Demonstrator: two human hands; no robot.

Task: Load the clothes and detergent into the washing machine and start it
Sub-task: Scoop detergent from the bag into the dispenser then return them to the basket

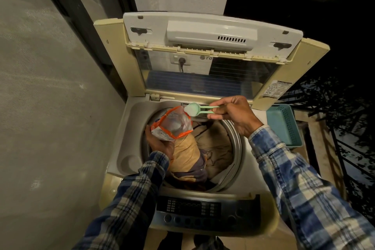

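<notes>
A top-loading washing machine [129, 132] stands below me with its lid [209, 50] raised. Its drum holds tan and dark clothes [211, 148]. My left hand [160, 144] grips a clear detergent bag with an orange rim [172, 124], held open over the drum's left side. My right hand [233, 115] pinches the handle of a light green scoop [194, 109], which is heaped with white powder. The scoop hovers just above the bag's far edge, near the back of the tub opening.
The control panel [194, 209] with buttons and knobs runs along the machine's near edge. A teal plastic basket [284, 126] sits to the right of the machine. A grey wall is on the left, and a dark railing with foliage is on the right.
</notes>
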